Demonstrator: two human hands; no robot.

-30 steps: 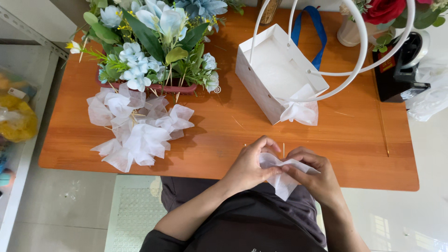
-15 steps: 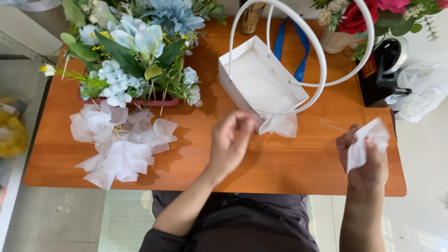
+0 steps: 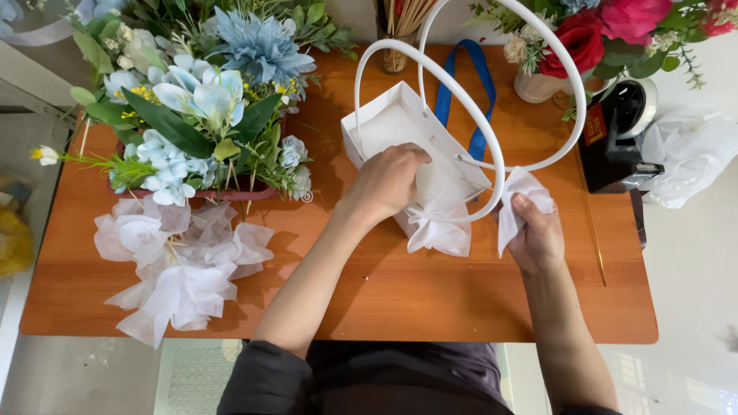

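A white gift bag with two big hoop handles stands open in the middle of the wooden table. My left hand reaches over its near rim, fingers curled on the edge and partly inside the bag. A sheer white bow hangs on the bag's near side, just under that hand. My right hand is beside the bag's right corner and holds a small piece of white organza fabric pinched between thumb and fingers.
A blue and white flower arrangement in a red tray fills the table's left back. Bunched white organza bows lie before it. A red rose bouquet, a blue ribbon and a black tape dispenser sit at the back right.
My left hand moved up from the table onto the bag's rim. My right hand carried the white fabric leftward from the table's right edge to beside the bag.
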